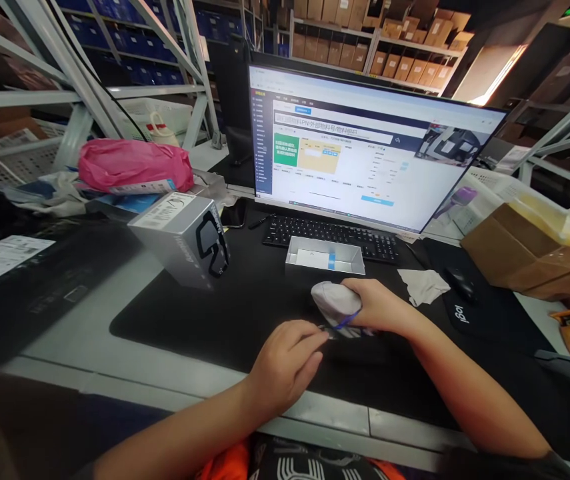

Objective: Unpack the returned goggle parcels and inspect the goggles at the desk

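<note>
My right hand (377, 305) is wrapped round a grey cloth bundle (335, 298) with a blue strip along its side, held above the black desk mat. What the cloth covers, I cannot tell. My left hand (285, 363) is closed in a pinch at the bundle's lower left side. A small shiny bit shows at its fingertips, too small to name. Behind the hands lies an open white box (325, 257) with a paper and a blue tab inside. To the left stands a silver-grey carton (179, 247) with a black printed shape.
A monitor (335, 147) and a black keyboard (329, 235) stand behind the mat. At right are a crumpled white cloth (423, 287), a mouse (459, 285) and a brown cardboard box (529, 250). A pink wrapped package (135, 165) lies at left, beside a phone (235, 213).
</note>
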{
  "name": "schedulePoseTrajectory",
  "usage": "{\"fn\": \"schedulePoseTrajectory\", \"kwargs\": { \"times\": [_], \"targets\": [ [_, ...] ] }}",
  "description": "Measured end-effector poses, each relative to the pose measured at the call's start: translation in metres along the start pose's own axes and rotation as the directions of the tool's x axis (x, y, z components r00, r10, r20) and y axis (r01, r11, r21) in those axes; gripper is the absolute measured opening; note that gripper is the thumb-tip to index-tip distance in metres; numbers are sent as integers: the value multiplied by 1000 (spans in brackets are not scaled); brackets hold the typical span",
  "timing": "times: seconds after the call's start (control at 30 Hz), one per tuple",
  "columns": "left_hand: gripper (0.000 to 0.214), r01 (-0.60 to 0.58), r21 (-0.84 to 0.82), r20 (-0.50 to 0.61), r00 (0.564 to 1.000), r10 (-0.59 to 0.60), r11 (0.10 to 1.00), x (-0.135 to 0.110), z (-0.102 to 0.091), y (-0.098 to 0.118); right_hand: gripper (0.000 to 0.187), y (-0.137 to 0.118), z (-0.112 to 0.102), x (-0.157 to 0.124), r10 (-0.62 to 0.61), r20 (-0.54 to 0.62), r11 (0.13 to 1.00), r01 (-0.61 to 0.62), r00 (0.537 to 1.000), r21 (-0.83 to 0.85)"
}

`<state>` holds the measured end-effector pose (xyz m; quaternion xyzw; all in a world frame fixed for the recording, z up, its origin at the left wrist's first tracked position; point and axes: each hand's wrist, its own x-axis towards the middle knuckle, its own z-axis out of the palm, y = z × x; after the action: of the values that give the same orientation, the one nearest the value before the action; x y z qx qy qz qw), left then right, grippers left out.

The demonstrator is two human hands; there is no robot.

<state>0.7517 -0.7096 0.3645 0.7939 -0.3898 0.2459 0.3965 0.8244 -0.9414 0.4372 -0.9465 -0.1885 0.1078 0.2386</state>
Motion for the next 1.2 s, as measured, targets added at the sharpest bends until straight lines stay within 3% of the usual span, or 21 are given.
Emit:
{"fn": "schedulePoseTrajectory", "kwargs": {
  "times": [0.07, 0.13, 0.23, 0.3, 0.37, 0.43, 0.53, 0.6, 0.73, 0.87, 0.97, 1.03, 1.1, 1.2],
  "targets": [
    [26, 6, 10, -2, 1000, -6, 1000, 1, -1, -1, 22, -4, -1, -4, -11, 17, 999, 11, 1000, -52],
    [31, -37, 86, 12, 999, 36, 996, -1, 0, -2, 18, -15, 2, -10, -5, 37, 978, 12, 999, -210],
    [22, -136, 231, 37, 991, 131, 963, -9, 7, -4, 29, -41, 20, -20, 53, 100, 874, 3, 994, -486],
    [17, -188, 269, 58, 982, 179, 945, -14, 12, -4, 31, -53, 36, -25, 102, 140, 828, -6, 985, -560],
    [17, -211, 265, 72, 977, 199, 941, -17, 16, -3, 33, -55, 47, -28, 76, 157, 862, 14, 985, -506],
    [15, -204, 254, 75, 979, 191, 945, -17, 17, -2, 45, -46, 46, -32, -39, 145, 947, 83, 989, -310],
    [6, -106, 243, 98, 992, 84, 964, -15, 16, -1, 71, -23, 27, -43, -176, 141, 984, 170, 974, 54],
    [11, -27, 255, 124, 992, -5, 967, -13, 14, -3, 66, -11, 11, -56, -149, 135, 981, 129, 980, 147],
    [24, 2, 307, 124, 991, -42, 952, -13, 13, -6, 51, 2, -1, -95, -6, -10, 991, 7, 1000, 133],
    [28, -12, 340, 180, 982, -53, 940, -8, 12, -7, 55, 13, 23, -129, 30, -118, 994, -18, 992, 108],
    [34, -47, 258, 314, 949, -37, 965, 2, 10, -7, 78, 18, 52, -140, 4, -111, 999, 2, 994, 51],
    [41, -123, 184, 355, 934, 51, 975, 11, 9, -6, 83, 18, 70, -140, -36, -116, 999, 38, 993, 13],
    [58, -182, 164, 349, 930, 115, 970, 22, 11, -4, 70, 15, 83, -138, -81, -186, 997, 80, 979, -15],
    [91, -171, 217, 409, 910, 70, 961, 39, 19, 2, 53, 8, 96, -141, -188, -347, 982, 184, 919, -46]
  ]
}}
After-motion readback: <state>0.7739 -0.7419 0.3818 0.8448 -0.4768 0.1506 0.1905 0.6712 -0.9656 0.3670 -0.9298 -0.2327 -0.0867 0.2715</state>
